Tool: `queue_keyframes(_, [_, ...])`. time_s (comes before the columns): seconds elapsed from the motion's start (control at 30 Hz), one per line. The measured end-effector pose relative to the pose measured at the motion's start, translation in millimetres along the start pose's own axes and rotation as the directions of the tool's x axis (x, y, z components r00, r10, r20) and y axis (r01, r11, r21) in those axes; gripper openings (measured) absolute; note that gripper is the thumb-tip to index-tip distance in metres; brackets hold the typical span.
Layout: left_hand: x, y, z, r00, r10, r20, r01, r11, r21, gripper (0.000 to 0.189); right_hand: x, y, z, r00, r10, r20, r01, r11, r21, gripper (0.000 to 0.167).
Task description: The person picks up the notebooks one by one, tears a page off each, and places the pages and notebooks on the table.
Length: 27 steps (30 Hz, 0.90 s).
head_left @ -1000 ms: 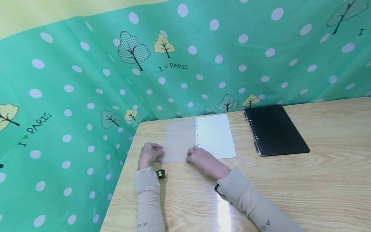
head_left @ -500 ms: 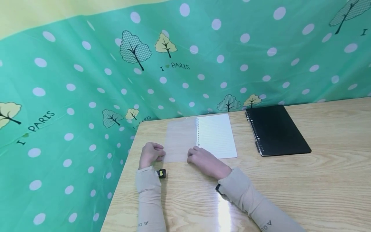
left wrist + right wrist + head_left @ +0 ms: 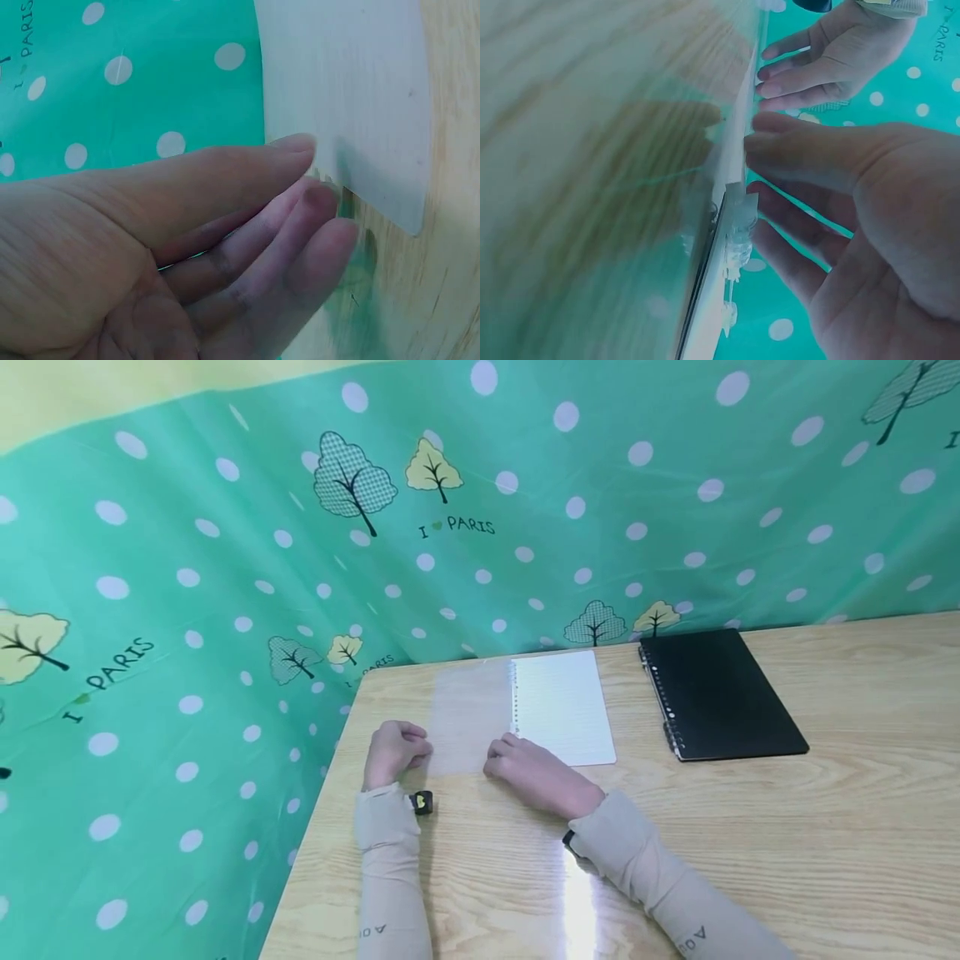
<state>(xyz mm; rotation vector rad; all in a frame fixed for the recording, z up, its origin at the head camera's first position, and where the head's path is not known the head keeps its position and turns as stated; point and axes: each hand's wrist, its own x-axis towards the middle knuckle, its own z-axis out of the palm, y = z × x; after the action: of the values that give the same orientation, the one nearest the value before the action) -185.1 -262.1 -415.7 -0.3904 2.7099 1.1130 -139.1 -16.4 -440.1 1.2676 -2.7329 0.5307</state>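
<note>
The left hand's grip [image 3: 396, 752] is loose and empty, thumb and fingers reaching toward the left edge of the translucent cover [image 3: 468, 714]; whether the tips touch it, I cannot tell. The right hand's grip [image 3: 536, 772] is slack and empty too, at the cover's near edge, close to the rings [image 3: 514, 697]; contact there is also unclear. The notebook [image 3: 566, 714] lies spread at the far left of the counter [image 3: 862, 835], cover left, lined page right, rings between. Right of it, apart, lies a black binder [image 3: 723, 693], its own rings along its left side. Sleeves [image 3: 393, 885] come in from the near side. A dotted green cloth [image 3: 225, 693] hangs at the far and left sides.
</note>
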Motion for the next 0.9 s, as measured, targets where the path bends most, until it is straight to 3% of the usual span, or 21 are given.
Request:
queue_keyframes(0.07, [0.2, 1.1, 1.4, 1.0, 0.021, -0.021, -0.021, 1.0, 0.021, 0.022, -0.7, 0.7, -2.3, 1.0, -0.007, -0.008, 0.007, 1.0, 0.022, 0.021])
queue_keyframes(0.2, [0.4, 8.3, 5.4, 0.989, 0.13, -0.065, -0.126, 0.99, 0.069, 0.021, -2.2, 4.3, -10.2, 1.0, -0.008, -0.024, 0.01, 0.997, 0.076, 0.022])
queue_keyframes(0.37, [1.4, 25.5, 12.9, 0.951, 0.287, -0.116, -0.281, 0.957, 0.065, 0.021, -4.0, 14.2, -21.1, 1.0, 0.007, -0.024, -0.005, 0.996, 0.088, 0.026])
queue_keyframes(0.53, [5.5, 41.2, 22.9, 0.914, 0.395, -0.093, -0.387, 0.918, 0.089, 0.021, -3.9, 28.6, -34.7, 0.999, 0.04, -0.005, -0.039, 0.996, 0.077, 0.028])
queue_keyframes(0.73, [7.1, 55.1, 39.5, 0.919, 0.394, 0.012, -0.391, 0.907, 0.155, 0.029, -7.5, 50.9, -56.5, 0.997, 0.08, 0.002, -0.08, 0.997, 0.01, 0.03])
queue_keyframes(0.9, [8.6, 60.2, 51.8, 0.908, 0.415, 0.062, -0.419, 0.887, 0.193, 0.037, -12.4, 69.1, -70.9, 0.992, 0.128, 0.011, -0.128, 0.992, 0.009, 0.033])
